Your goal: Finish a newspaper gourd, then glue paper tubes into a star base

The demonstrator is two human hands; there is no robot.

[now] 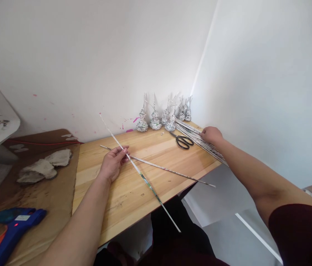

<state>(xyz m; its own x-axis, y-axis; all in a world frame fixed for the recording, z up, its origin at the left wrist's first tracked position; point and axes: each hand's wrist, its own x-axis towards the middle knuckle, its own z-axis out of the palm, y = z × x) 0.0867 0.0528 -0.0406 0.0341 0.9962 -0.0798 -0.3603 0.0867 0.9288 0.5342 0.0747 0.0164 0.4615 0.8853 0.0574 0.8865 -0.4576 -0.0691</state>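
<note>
My left hand (pixel 115 162) pinches a long, thin rolled paper stick (pixel 148 185), white with a green printed stretch, between thumb and fingers. It slants from the wall side down past the table's front edge. A second rolled paper stick (pixel 169 170) crosses beneath it at the fingers; whether the hand grips this one too is unclear. Over on the right, my right hand (pixel 211 135) is closed at a pile of similar paper sticks (pixel 189 130), its fingertips partly hidden among them. Black-handled scissors (pixel 182 141) lie just left of the pile.
Several small gourd-shaped woven paper pieces (pixel 156 121) stand along the wall at the back of the wooden table (pixel 122 201). At left, a blue glue gun (pixel 17 229) and a crumpled cloth (pixel 38 170) rest on cardboard (pixel 47 201). Walls bound the back and right.
</note>
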